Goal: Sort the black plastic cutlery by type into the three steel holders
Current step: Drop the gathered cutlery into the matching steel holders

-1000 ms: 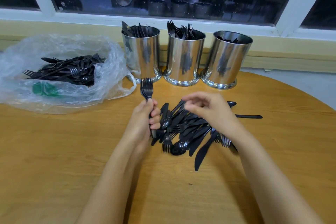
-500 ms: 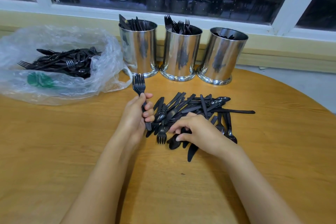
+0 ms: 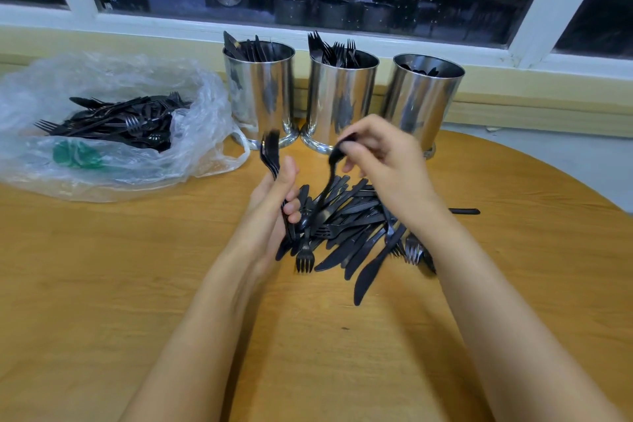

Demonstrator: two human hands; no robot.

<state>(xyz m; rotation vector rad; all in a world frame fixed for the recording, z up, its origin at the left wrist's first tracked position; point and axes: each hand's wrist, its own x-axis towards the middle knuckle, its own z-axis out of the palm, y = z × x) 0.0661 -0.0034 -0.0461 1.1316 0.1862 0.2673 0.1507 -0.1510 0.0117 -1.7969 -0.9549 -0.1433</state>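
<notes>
Black plastic cutlery (image 3: 349, 233) is lying in a loose pile of forks, knives and spoons near the middle of the tabletop (image 3: 102, 284). The person's left hand (image 3: 274, 195) is closing its grip around a small bundle of forks (image 3: 269, 156), tines pointing up, just left of the pile. The right hand (image 3: 387, 164) is hovering above the pile, its grip pinching one blurred black piece (image 3: 330, 175) by its upper end; its type cannot be told. In a row along the tabletop's far edge, the left steel holder (image 3: 260, 96) is carrying knives, the middle steel holder (image 3: 342, 99) forks, and the right steel holder (image 3: 424, 96) a few dark pieces below its rim. A clear plastic bag (image 3: 191, 120) holding more black cutlery is sitting by the far left edge.
</notes>
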